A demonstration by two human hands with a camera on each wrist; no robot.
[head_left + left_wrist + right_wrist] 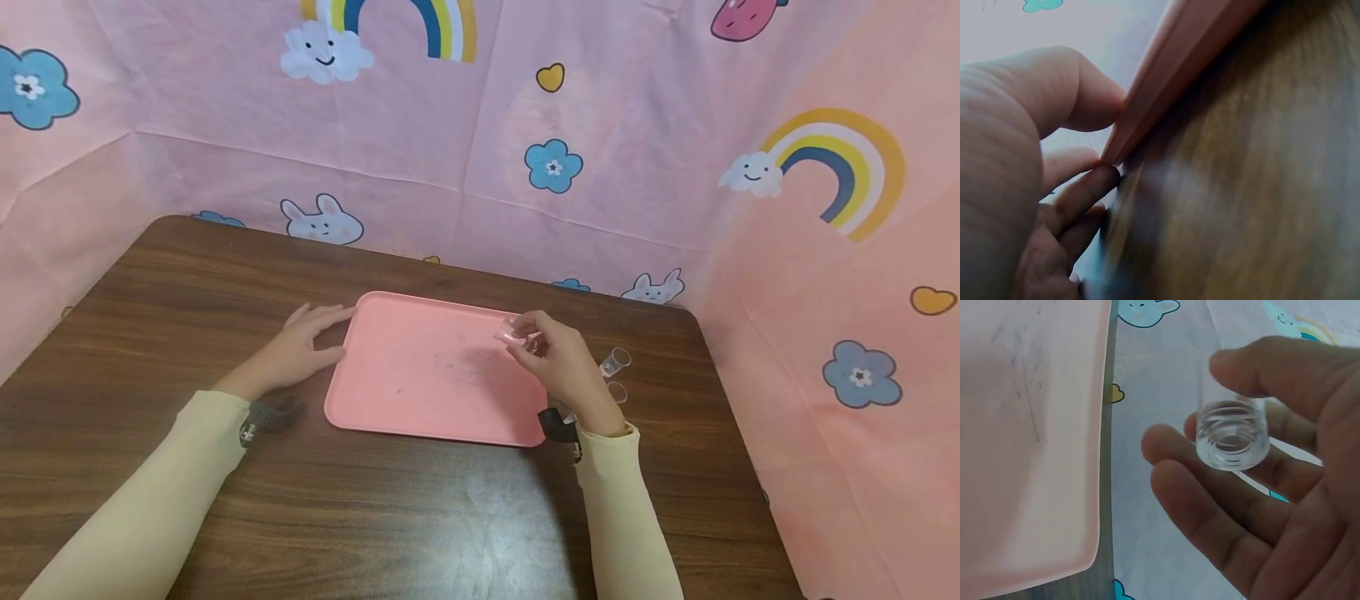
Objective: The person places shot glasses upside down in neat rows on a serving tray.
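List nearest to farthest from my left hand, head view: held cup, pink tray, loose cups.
1. Pink tray, touching your left hand.
2. Held cup, in your right hand.
3. Loose cups, on the table, right of the tray.

A: Where does the head view look from?
B: Above the near side of the surface (450,517), facing forward and down, far enough off to take in left grip (296,346), right grip (564,360), tray (420,367) and the cloth (420,142) beyond.
A: And the left wrist view?
B: Very near: it looks past the left grip along the tray's outer side, tilted, surface filling the right.
A: The right wrist view?
B: Also near, facing the right grip and its cup (1233,437), cloth behind, tray edge running up the left.
A: Shared parts?
B: All three catch tray, surface and cloth; head and right wrist views share the cup.
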